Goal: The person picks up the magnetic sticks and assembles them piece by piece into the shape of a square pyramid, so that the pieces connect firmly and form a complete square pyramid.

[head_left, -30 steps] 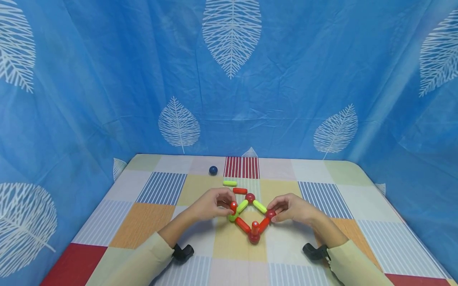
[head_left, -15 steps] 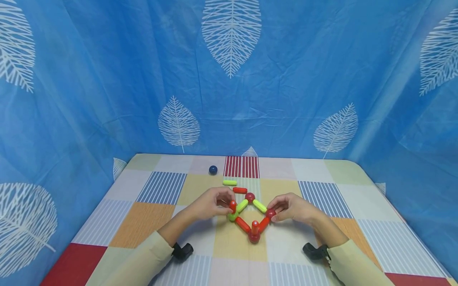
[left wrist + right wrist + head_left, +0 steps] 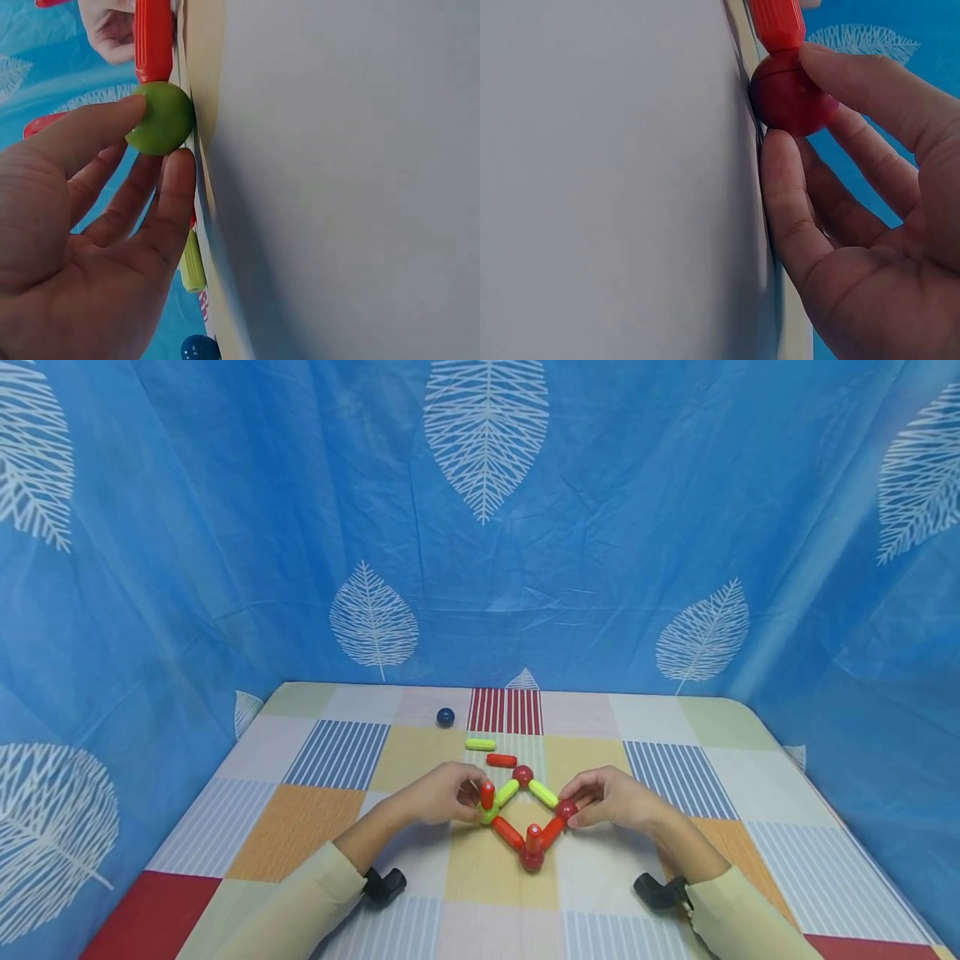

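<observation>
A diamond of sticks and balls lies on the table. My left hand [image 3: 442, 793] pinches its green ball [image 3: 163, 118] at the left corner, thumb on one side and fingers on the other. A red stick [image 3: 487, 794] stands upright on that ball. At the right corner, my right hand [image 3: 615, 795] holds a dark red ball [image 3: 791, 94] between thumb and fingers. Yellow-green sticks [image 3: 543, 793] run to the far red ball [image 3: 522, 774]. Red sticks [image 3: 508, 833] lead to the near red ball [image 3: 532, 862], which carries another upright red stick [image 3: 533, 837].
Beyond the diamond lie a loose red stick [image 3: 501, 761] and a loose yellow-green stick [image 3: 480, 744]. Farther back sits a dark blue ball [image 3: 446, 717]. A blue leaf-patterned curtain [image 3: 570, 568] borders the patchwork-covered table [image 3: 667, 718].
My left hand has dropped slightly, its fingers now lower around the green ball and less over the upright stick. The right hand and the diamond stay nearly in place.
</observation>
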### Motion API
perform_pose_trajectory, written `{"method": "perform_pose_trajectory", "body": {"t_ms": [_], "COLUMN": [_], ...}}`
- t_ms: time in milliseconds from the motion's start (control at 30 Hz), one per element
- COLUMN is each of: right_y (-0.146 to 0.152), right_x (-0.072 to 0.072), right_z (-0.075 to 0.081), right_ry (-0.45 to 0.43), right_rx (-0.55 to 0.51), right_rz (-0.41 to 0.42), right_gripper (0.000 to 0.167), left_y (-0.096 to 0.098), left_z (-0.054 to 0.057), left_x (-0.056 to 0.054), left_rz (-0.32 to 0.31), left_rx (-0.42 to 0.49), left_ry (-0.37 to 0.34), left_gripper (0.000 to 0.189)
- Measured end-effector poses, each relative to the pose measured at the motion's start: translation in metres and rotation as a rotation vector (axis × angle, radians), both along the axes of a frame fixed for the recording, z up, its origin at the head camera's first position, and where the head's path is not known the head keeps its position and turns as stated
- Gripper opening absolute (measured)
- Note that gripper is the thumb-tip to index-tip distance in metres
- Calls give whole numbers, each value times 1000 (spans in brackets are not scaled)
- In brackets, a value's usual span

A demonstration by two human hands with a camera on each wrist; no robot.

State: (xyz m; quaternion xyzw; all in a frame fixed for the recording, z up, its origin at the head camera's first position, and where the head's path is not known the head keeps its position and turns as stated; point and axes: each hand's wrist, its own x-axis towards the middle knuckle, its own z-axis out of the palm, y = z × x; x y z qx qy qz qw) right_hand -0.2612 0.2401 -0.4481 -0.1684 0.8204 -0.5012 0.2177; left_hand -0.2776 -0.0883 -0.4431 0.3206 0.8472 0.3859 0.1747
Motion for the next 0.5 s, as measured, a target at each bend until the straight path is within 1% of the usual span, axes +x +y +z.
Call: {"method": "perform_pose_trajectory", "body": {"t_ms": [100, 200, 267, 367, 433, 500], "right_y": [-1, -2, -5, -10, -14, -17], "right_x": [0, 1, 1, -1, -3, -4], "right_z": [-1, -1, -1, -2, -3, -4], "right_ry": [30, 63, 74, 75, 78, 83], "right_rx": [27, 51, 58, 48, 43, 40], "right_rz": [-20, -61, -104, -163, -189, -202], "right_gripper": [33, 34, 34, 34, 33, 31], "left_y": [0, -1, -2, -2, -2, -1], "left_z": [0, 0, 0, 2, 3, 4], "left_x": [4, 10, 15, 22, 23, 23], "left_rz": [10, 18, 8, -27, -44, -35], "left_rx": [-12, -20, -14, -10, -15, -22], "left_ry": [-12, -46, -75, -104, -112, -103], "left_gripper": [22, 23, 24, 24, 22, 18]}}
